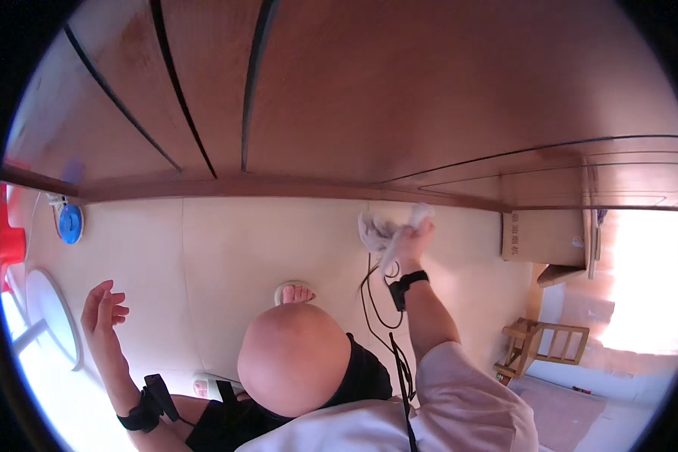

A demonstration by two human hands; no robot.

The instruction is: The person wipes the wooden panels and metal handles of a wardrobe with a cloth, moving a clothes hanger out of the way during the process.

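Note:
My right hand (415, 243) grips a crumpled pale cloth (376, 231), part of which hangs to its left; the hand is slightly blurred. It is near the lower edge of a reddish-brown wooden door or panel (373, 113) with dark grooves. My left hand (104, 308) is raised over the floor at the left, fingers apart and loosely bent, holding nothing. Both wrists bear black straps with small devices, and black cables (367, 305) run from the right one towards my body.
A cardboard box (545, 237) and a small wooden chair (542, 342) stand at the right. At the left are a blue round object (70, 224), a red plastic item (12, 246) and a white round base (53, 322). My bent knee is below the middle, over the tiled floor (248, 243).

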